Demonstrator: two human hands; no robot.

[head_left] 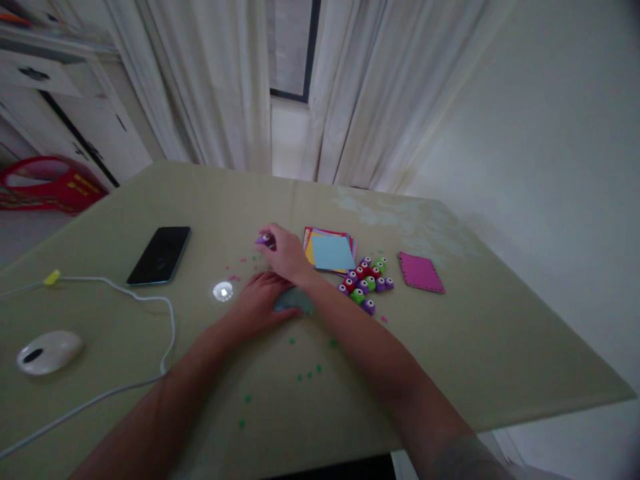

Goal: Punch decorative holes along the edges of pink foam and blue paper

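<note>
My right hand reaches across my left forearm, its fingers pinched around a small purple paper punch with a big white eye. The punch is just above the table. Below it, my left hand lies flat with the thumb spread, resting on a pale blue piece of paper that it partly covers. To the right of my right forearm sits a cluster of similar one-eyed punches in purple, green and red; the forearm hides part of the group.
A stack of coloured paper squares lies beyond the punches, a magenta square with a notched edge at right. Green bits and pink bits are scattered about. A black phone, white mouse and white cable are at left.
</note>
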